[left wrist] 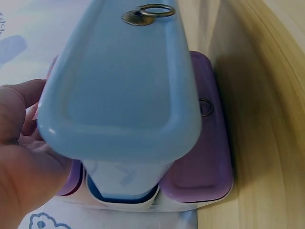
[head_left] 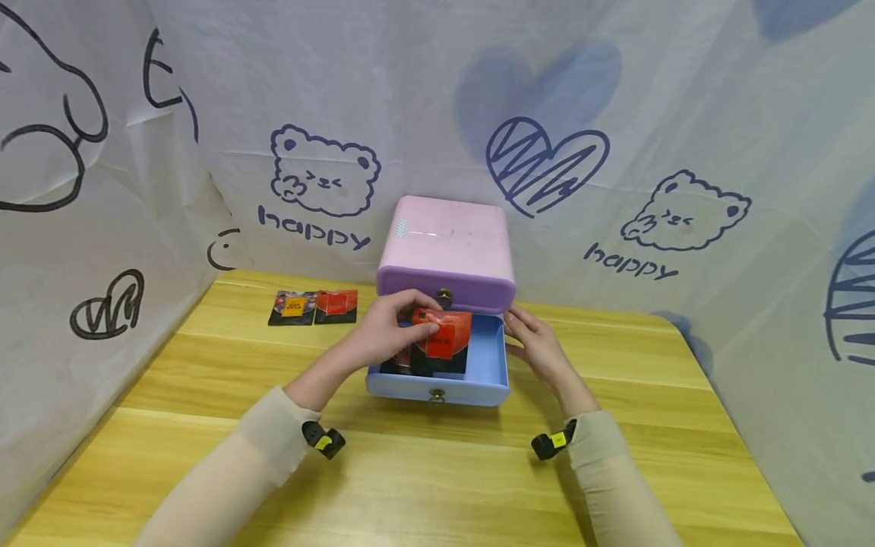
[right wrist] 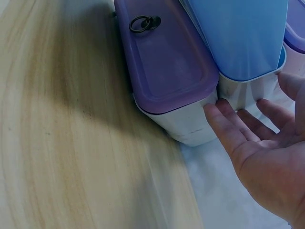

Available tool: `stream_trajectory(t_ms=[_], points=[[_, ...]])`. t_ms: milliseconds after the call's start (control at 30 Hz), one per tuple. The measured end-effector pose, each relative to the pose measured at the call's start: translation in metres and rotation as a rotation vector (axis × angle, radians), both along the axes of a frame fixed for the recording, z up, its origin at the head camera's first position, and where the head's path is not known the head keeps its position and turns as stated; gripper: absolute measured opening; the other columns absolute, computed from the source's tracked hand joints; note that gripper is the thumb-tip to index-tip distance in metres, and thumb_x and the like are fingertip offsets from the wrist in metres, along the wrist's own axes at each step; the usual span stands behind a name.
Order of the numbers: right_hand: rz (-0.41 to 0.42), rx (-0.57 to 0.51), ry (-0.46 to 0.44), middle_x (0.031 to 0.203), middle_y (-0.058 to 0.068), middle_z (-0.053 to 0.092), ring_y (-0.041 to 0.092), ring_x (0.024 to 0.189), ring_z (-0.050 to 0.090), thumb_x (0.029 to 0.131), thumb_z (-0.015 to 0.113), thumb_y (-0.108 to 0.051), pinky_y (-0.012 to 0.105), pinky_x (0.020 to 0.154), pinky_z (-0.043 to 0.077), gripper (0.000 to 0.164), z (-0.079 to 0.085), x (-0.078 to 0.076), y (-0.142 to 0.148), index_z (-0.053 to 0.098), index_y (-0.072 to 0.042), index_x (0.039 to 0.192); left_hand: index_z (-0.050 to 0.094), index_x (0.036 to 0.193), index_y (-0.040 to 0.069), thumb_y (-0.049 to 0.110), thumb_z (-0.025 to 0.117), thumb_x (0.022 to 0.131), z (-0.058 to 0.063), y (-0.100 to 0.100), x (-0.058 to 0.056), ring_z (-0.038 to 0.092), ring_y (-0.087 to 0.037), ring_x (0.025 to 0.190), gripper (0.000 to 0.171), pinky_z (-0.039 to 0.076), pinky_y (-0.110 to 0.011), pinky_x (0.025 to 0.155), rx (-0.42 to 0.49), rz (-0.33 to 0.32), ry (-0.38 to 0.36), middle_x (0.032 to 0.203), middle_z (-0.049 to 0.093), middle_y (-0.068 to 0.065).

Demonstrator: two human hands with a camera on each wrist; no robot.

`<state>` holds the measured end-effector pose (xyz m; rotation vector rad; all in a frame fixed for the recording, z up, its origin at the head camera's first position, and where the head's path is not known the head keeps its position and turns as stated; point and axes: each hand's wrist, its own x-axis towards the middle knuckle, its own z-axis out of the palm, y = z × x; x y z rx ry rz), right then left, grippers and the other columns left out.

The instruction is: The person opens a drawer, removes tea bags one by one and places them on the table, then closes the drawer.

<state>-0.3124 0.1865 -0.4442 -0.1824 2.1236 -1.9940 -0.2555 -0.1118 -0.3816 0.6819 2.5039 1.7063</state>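
My left hand [head_left: 390, 330] pinches a red and black packet [head_left: 447, 346] between thumb and fingers, over the pulled-out blue drawer [head_left: 488, 357]. Another dark packet [head_left: 396, 365] shows partly beneath that hand, at the drawer's left side. The drawer belongs to a small pink cabinet [head_left: 451, 235] with a closed purple drawer [head_left: 410, 281] above. A lower purple drawer [left wrist: 205, 157] appears in the left wrist view. Along the cabinet's right side lies my right hand [head_left: 543, 353], fingers extended; in the right wrist view its fingertips [right wrist: 212, 112] are right at the white side wall [right wrist: 195, 124].
Two more packets lie side by side left of the cabinet, one with an orange label [head_left: 293, 308] and one red and black [head_left: 336, 306]. The wooden table [head_left: 444, 471] meets a white curtain [head_left: 424, 99] with drawings close behind the cabinet.
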Motion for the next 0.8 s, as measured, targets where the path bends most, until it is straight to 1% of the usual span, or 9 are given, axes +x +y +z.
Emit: stream_trajectory(t_ms=[33, 133, 167, 267, 333, 467, 600, 800], points=[[-0.001, -0.003, -0.001, 0.166, 0.018, 0.033, 0.038, 0.145, 0.040, 0.111, 0.049, -0.032, 0.052, 0.115, 0.042, 0.059, 0.000, 0.000, 0.000, 0.034, -0.005, 0.162, 0.069, 0.122, 0.013, 0.014, 0.074, 0.098, 0.001, -0.001, 0.000, 0.067, -0.035, 0.074, 0.025, 0.060, -0.053, 0.060, 0.006, 0.013, 0.008, 0.106, 0.071, -0.011], [-0.001, -0.002, 0.001, 0.165, 0.017, 0.034, 0.038, 0.145, 0.041, 0.111, 0.049, -0.031, 0.052, 0.114, 0.043, 0.059, 0.000, 0.000, 0.000, 0.034, -0.006, 0.162, 0.070, 0.121, 0.013, 0.015, 0.075, 0.097, 0.004, -0.005, 0.001, 0.068, -0.026, 0.088, 0.025, 0.062, -0.045, 0.069, 0.028, 0.053, 0.023, 0.112, 0.071, -0.010], [-0.002, 0.000, 0.002, 0.165, 0.017, 0.034, 0.037, 0.145, 0.041, 0.111, 0.049, -0.032, 0.052, 0.114, 0.043, 0.059, 0.000, 0.000, 0.000, 0.035, -0.006, 0.162, 0.069, 0.122, 0.013, 0.015, 0.075, 0.097, 0.005, -0.007, 0.002, 0.068, -0.026, 0.090, 0.025, 0.063, -0.043, 0.070, 0.039, 0.062, 0.022, 0.114, 0.070, -0.010], [0.001, 0.000, 0.004, 0.165, 0.017, 0.034, 0.037, 0.145, 0.042, 0.111, 0.048, -0.032, 0.051, 0.114, 0.044, 0.059, -0.001, 0.000, 0.000, 0.034, -0.006, 0.162, 0.069, 0.122, 0.012, 0.015, 0.075, 0.096, 0.009, -0.012, 0.004, 0.069, -0.027, 0.099, 0.027, 0.063, -0.038, 0.079, 0.072, 0.089, 0.020, 0.120, 0.070, -0.011], [0.001, -0.003, 0.002, 0.165, 0.017, 0.034, 0.037, 0.144, 0.042, 0.111, 0.048, -0.031, 0.051, 0.113, 0.044, 0.058, -0.002, -0.001, 0.000, 0.035, -0.006, 0.162, 0.069, 0.123, 0.011, 0.014, 0.076, 0.096, 0.012, -0.016, 0.006, 0.069, -0.028, 0.103, 0.028, 0.063, -0.038, 0.082, 0.086, 0.102, 0.022, 0.122, 0.069, -0.012], [0.008, -0.003, 0.003, 0.165, 0.017, 0.034, 0.037, 0.145, 0.042, 0.111, 0.048, -0.031, 0.051, 0.114, 0.044, 0.059, -0.002, -0.001, 0.000, 0.034, -0.005, 0.162, 0.068, 0.125, 0.010, 0.015, 0.076, 0.096, 0.017, -0.025, 0.010, 0.067, -0.029, 0.103, 0.031, 0.062, -0.037, 0.083, 0.106, 0.126, 0.014, 0.123, 0.068, -0.014], [0.013, 0.001, 0.006, 0.166, 0.016, 0.034, 0.037, 0.145, 0.042, 0.112, 0.048, -0.031, 0.051, 0.114, 0.043, 0.059, -0.002, -0.001, 0.001, 0.033, -0.006, 0.162, 0.067, 0.127, 0.008, 0.014, 0.076, 0.096, 0.021, -0.035, 0.014, 0.068, -0.030, 0.103, 0.033, 0.062, -0.034, 0.081, 0.128, 0.142, 0.001, 0.124, 0.068, -0.016], [0.024, 0.004, 0.008, 0.166, 0.015, 0.034, 0.038, 0.146, 0.042, 0.112, 0.047, -0.031, 0.053, 0.114, 0.043, 0.058, -0.002, 0.000, 0.001, 0.033, -0.007, 0.162, 0.066, 0.130, 0.008, 0.016, 0.075, 0.097, 0.024, -0.053, 0.018, 0.068, -0.030, 0.107, 0.035, 0.060, -0.028, 0.082, 0.102, 0.191, -0.003, 0.127, 0.068, -0.016]])
